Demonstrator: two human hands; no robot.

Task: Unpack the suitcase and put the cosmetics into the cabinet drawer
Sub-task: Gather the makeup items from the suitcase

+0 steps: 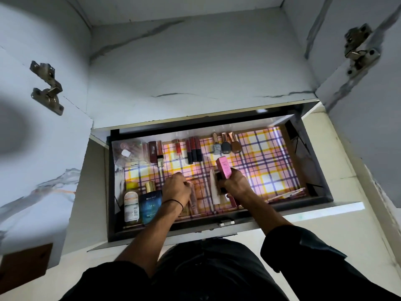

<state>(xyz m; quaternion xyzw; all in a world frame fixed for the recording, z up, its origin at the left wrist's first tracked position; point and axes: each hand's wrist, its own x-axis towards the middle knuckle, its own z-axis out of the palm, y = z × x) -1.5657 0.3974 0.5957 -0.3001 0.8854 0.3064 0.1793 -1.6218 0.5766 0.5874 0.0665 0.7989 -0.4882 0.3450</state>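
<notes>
The cabinet drawer [308,198] is pulled out below me, lined with pink, yellow and purple plaid paper. My right hand [233,184] grips a pink box [224,167], tilted upward, together with a dark item beneath it. My left hand [176,189] has curled fingers pinching a slim tube [193,200] at the drawer's front middle. A white tube [214,187] lies between my hands. Along the back lie lipsticks [193,152] and three nail polish bottles [225,144]. A blue perfume bottle [150,202] and a yellow-capped bottle [131,203] lie at the front left.
Two open cabinet doors with metal hinges [46,88] [359,49] flank the drawer. A bare marbled shelf [195,68] sits above it. A clear pouch [127,152] lies in the back left corner. The drawer's right half shows bare liner. No suitcase is in view.
</notes>
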